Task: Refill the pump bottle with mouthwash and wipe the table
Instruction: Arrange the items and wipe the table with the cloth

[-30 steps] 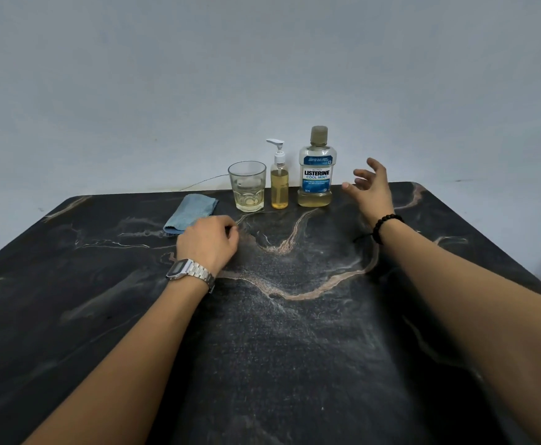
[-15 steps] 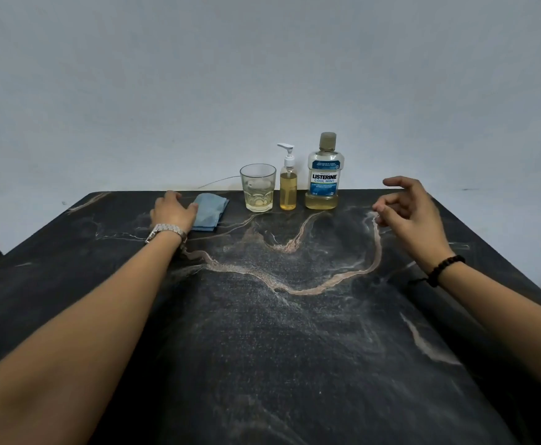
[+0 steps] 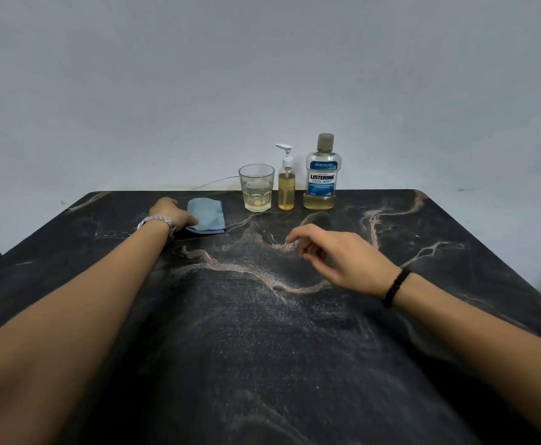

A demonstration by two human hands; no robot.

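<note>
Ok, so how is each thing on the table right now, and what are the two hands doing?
Mouthwash bottle: upright, cap on, a little yellow liquid at the bottom.
Pump bottle: upright, pump on, mostly full of yellow liquid.
Glass: upright, a little pale liquid inside.
Blue cloth: folded, flat on the table.
Left hand: touching the cloth's left edge.
Right hand: empty, fingers loosely curled above the table.
</note>
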